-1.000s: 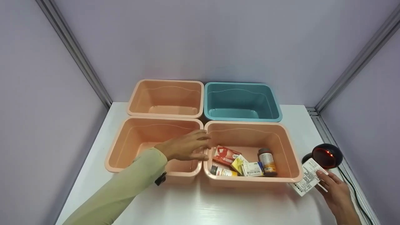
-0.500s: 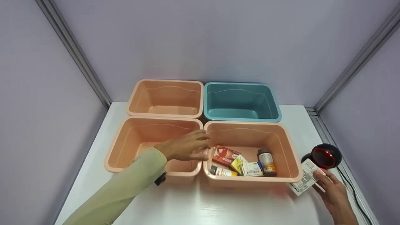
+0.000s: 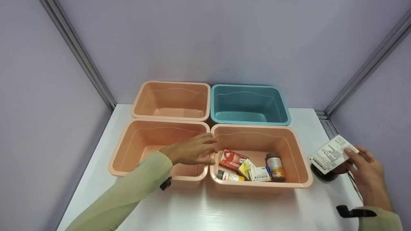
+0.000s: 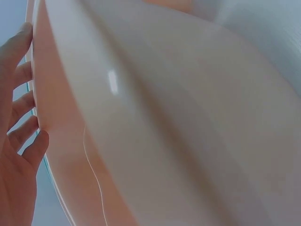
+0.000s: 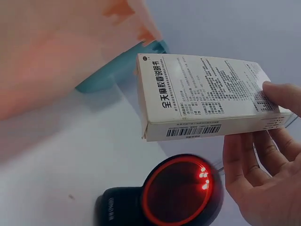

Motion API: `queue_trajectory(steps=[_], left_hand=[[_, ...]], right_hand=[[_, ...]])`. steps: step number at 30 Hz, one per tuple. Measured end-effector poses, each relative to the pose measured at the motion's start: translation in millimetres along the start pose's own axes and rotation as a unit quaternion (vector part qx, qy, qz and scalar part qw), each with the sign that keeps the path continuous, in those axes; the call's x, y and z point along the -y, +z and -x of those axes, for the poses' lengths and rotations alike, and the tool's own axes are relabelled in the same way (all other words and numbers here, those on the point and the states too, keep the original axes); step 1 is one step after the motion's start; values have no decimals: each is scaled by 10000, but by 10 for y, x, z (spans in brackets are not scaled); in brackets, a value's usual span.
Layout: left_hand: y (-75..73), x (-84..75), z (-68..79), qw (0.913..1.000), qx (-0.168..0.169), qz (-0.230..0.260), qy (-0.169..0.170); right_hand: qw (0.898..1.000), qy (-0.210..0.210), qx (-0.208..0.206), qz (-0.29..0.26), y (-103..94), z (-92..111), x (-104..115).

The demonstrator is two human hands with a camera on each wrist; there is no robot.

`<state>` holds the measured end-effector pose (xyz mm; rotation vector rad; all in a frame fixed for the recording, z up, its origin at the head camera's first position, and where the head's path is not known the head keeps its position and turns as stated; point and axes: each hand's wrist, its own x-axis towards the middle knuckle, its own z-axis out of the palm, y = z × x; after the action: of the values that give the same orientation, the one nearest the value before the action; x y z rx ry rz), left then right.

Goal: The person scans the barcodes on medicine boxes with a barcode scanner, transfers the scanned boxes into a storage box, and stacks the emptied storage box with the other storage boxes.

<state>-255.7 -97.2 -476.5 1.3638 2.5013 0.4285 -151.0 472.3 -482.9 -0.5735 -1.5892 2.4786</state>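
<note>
My right hand (image 3: 369, 173) pinches a white medicine box (image 3: 334, 154) by one end, thumb on top and fingers beneath. In the right wrist view the medicine box (image 5: 207, 92) shows dense printed text and a barcode along its side. Below it a black barcode scanner (image 5: 181, 193) glows red; in the head view the box covers most of this scanner (image 3: 324, 175). My left hand (image 3: 192, 149) rests on the adjoining rims of the two front tubs, fingers relaxed. In the left wrist view the left hand's fingers (image 4: 28, 125) lie along the tub's rim.
The front right orange tub (image 3: 301, 160) holds a red box (image 3: 231, 159), a yellow box (image 3: 245, 168), a small white box (image 3: 260, 174) and two bottles (image 3: 275, 166). Front left stands another orange tub (image 3: 120, 150). Behind are an orange tub (image 3: 138, 99) and a blue tub (image 3: 282, 106).
My right hand has lifted the medicine box upward from beside the front right tub to over the scanner, and its sleeve has come into view. The left hand has stayed put.
</note>
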Motion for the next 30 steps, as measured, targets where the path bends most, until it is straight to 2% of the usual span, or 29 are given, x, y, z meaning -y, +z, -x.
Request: queue_trajectory(steps=[4, 12, 18, 22, 30], left_hand=[[-3, -12, 3, 10000, 26, 12, -56], [-4, -6, 19, 10000, -20, -79, 5], [-1, -8, 20, 10000, -37, -62, -18], [7, -7, 17, 10000, -18, 1, -71], [5, 6, -1, 10000, -11, 0, -56]], right_hand=[[9983, -419, 392, -129, 235, -105, 227], [9888, -873, 824, 884, 791, -307, 440], [9786, -1162, 1061, 1327, 1217, -481, 419], [9713, -1196, 1154, 1701, 1487, -565, 346], [9472, -1380, 1248, 2612, 1966, -728, 182]])
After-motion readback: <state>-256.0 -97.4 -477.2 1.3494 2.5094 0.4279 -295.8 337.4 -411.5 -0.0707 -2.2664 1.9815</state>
